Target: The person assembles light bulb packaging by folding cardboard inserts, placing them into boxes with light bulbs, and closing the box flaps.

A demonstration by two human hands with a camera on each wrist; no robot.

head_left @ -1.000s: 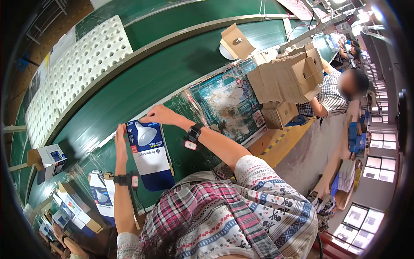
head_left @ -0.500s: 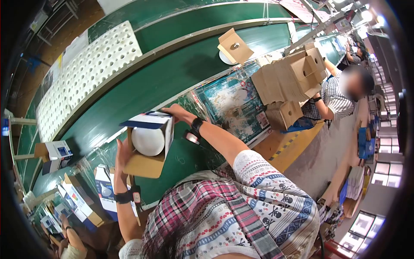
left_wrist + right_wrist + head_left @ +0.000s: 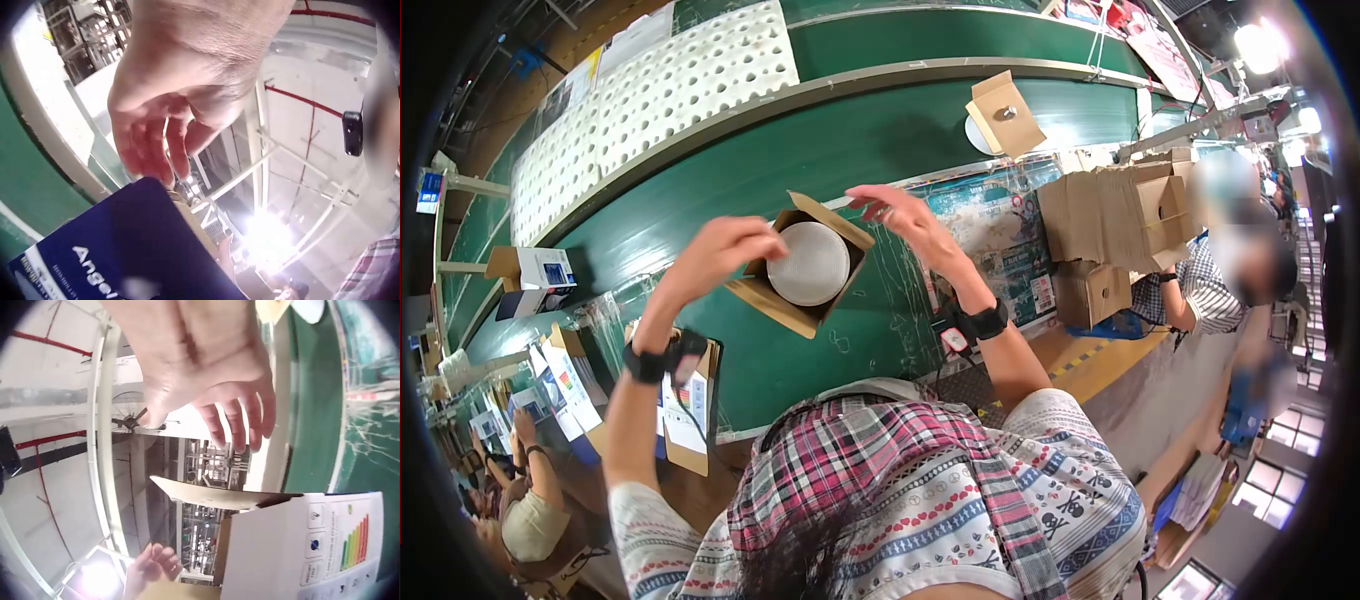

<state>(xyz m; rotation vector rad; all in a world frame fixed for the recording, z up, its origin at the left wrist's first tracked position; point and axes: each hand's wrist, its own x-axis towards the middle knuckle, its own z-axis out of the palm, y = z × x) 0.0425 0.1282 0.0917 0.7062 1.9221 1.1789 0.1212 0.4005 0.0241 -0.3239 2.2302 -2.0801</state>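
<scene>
An uncapped carton printed with a light bulb brand stands upright on the green table, its brown flaps (image 3: 772, 306) spread. Inside it sits a light bulb (image 3: 808, 263), the round white face turned up. My left hand (image 3: 725, 252) hovers at the carton's left side, loosely bent fingertips overlapping the rim and the bulb's edge. From the left wrist, those fingers hang just over the top of the blue carton side (image 3: 125, 240). My right hand (image 3: 912, 228) is raised off the far right corner, fingers spread and holding nothing. The right wrist view shows the carton's white side (image 3: 300, 547) below that hand.
A white foam tray (image 3: 660, 105) full of holes lies across the rail. Another bulb carton (image 3: 540, 282) stands at left, flat printed cartons (image 3: 690, 410) beside my left forearm. At right are stacked brown cardboard inserts (image 3: 1095, 215) and a person (image 3: 1200, 290); an insert (image 3: 1008, 115) lies behind.
The carton has been turned from printed face up to standing with its top open and the bulb showing. Both hands have let go of it and lifted, the right one moving away.
</scene>
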